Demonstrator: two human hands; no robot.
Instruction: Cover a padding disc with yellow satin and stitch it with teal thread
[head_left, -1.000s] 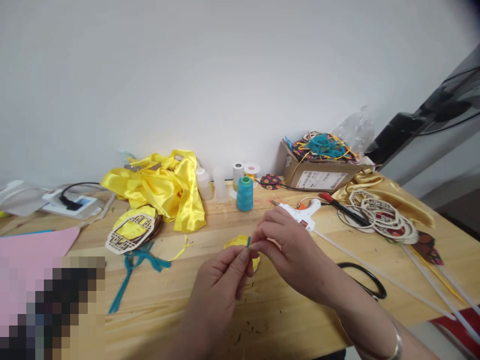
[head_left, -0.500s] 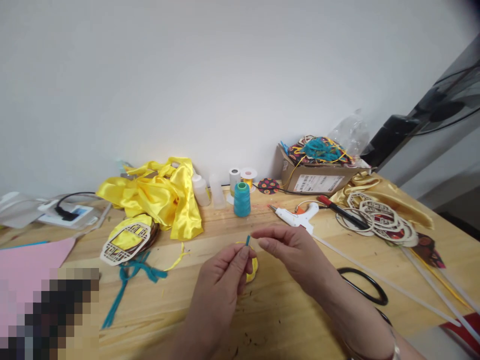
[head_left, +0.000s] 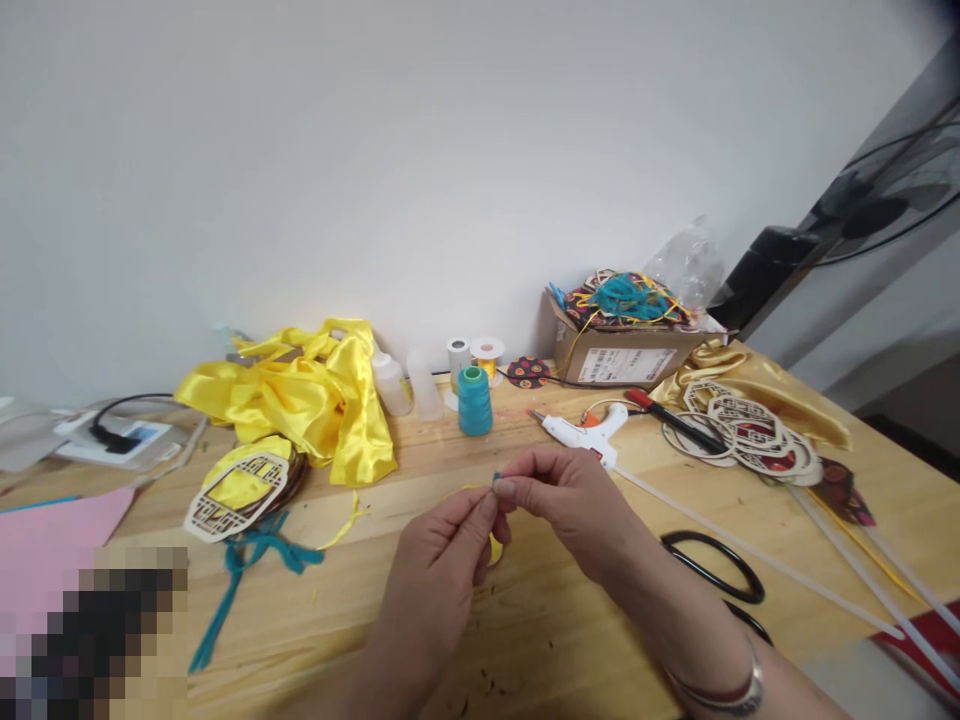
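Observation:
My left hand (head_left: 444, 560) is closed in a pinch over the middle of the wooden table (head_left: 360, 640), on a short teal strand (head_left: 496, 478). Only the strand's tip shows above the fingers. My right hand (head_left: 566, 500) meets it from the right, thumb and forefinger pinched around that tip. A yellow fabric piece (head_left: 496, 549) shows partly behind the left fingers; whether it is held or lies on the table I cannot tell. Beyond the hands stands a cone of teal thread (head_left: 475, 402). Black-handled scissors (head_left: 712, 566), partly covered by my right forearm, lie to the right.
A white glue gun (head_left: 585, 435) lies behind my right hand. Yellow satin (head_left: 300, 400), stacked cut-out frames (head_left: 240, 492) and teal strands (head_left: 259, 560) are at left. At the back right stands a filled cardboard box (head_left: 637, 355), with more cut-out frames (head_left: 757, 440) in front.
My right hand has moved slightly left and closed its thumb and forefinger on the strand's tip. Less of the strand and of the yellow piece shows. The view has shifted slightly.

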